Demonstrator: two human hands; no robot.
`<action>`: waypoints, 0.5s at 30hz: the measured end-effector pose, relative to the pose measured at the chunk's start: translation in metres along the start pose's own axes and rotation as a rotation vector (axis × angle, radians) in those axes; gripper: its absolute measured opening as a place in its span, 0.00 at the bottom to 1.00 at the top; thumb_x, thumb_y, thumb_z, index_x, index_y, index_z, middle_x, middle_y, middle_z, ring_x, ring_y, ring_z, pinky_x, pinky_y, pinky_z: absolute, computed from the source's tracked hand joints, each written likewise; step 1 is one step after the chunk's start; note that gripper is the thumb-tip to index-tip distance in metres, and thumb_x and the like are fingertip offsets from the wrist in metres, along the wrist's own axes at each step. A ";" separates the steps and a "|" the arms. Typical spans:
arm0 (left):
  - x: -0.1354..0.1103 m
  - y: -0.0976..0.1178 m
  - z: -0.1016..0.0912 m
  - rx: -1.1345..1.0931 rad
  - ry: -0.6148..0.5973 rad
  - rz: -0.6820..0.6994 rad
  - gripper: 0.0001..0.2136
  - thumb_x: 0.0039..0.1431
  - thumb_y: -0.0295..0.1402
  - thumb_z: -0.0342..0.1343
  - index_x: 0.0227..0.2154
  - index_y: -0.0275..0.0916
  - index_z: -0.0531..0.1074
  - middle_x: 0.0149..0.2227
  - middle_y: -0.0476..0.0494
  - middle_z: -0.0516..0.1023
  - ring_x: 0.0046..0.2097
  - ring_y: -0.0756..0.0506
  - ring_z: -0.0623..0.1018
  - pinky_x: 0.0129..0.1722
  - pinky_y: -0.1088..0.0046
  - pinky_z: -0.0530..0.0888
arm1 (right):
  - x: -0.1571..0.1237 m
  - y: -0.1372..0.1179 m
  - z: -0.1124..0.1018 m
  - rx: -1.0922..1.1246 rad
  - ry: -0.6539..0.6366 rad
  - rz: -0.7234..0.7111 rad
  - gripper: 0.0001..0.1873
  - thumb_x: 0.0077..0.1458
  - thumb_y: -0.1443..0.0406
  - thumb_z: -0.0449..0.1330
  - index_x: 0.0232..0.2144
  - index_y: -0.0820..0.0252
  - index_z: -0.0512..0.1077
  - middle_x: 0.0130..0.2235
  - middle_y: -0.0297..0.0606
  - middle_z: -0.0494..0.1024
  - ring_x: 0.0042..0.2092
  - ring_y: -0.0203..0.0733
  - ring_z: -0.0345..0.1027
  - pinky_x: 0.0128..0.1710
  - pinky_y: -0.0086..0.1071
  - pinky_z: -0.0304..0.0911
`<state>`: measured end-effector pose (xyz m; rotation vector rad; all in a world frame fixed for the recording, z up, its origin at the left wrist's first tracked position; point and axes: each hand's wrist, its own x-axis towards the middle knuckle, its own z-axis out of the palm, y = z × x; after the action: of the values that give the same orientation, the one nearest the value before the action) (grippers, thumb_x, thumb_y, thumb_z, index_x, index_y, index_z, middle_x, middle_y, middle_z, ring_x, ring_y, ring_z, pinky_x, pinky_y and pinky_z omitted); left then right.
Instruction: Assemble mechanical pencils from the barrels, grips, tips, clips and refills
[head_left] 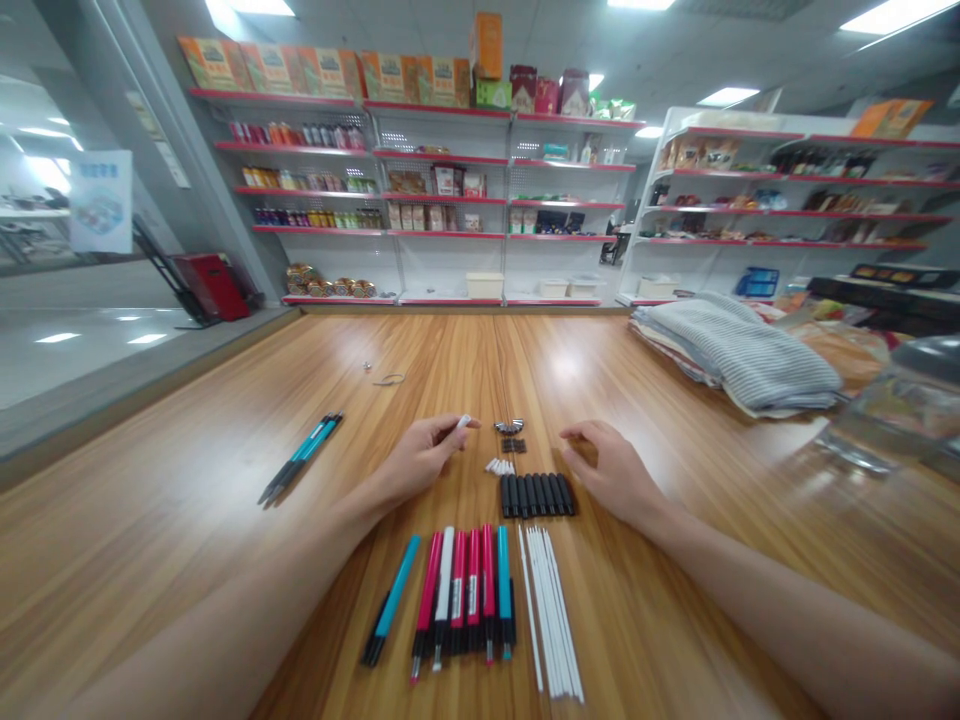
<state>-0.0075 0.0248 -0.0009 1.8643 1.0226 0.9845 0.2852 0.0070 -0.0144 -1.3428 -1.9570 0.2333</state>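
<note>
Pinched between the thumb and fingers of my left hand (429, 452) is a small white piece (464, 421), its exact kind unclear. My right hand (606, 465) rests with fingers apart beside a row of black pen grips (537, 495). Between the hands lie small white pieces (499, 467), dark springs (514, 446) and shiny metal tips (510, 427). Closer to me are pink pen barrels (427, 590), a white pen barrel (445, 585) and blue ones (503, 580), all with black parts. White refills (553, 615) lie to their right. A blue barrel (397, 590) sits apart.
Two blue-and-black pens (304, 458) lie at left on the wooden table (420, 350). Beyond my left hand is a thin loop (388, 380). At right are folded striped cloths (739, 350) and a clear water jar (877, 420). Stocked shelves (450, 200) stand behind the table.
</note>
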 end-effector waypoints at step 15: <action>0.000 0.002 0.002 -0.168 0.038 -0.047 0.17 0.58 0.41 0.55 0.46 0.34 0.72 0.30 0.46 0.70 0.27 0.51 0.66 0.25 0.77 0.62 | 0.048 0.009 0.024 0.439 -0.165 0.116 0.13 0.54 0.59 0.58 0.37 0.62 0.74 0.29 0.36 0.77 0.31 0.37 0.70 0.30 0.28 0.63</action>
<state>-0.0056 0.0238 0.0001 1.6838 0.9708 1.0488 0.2677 0.0580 -0.0136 -1.1712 -1.8195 0.8018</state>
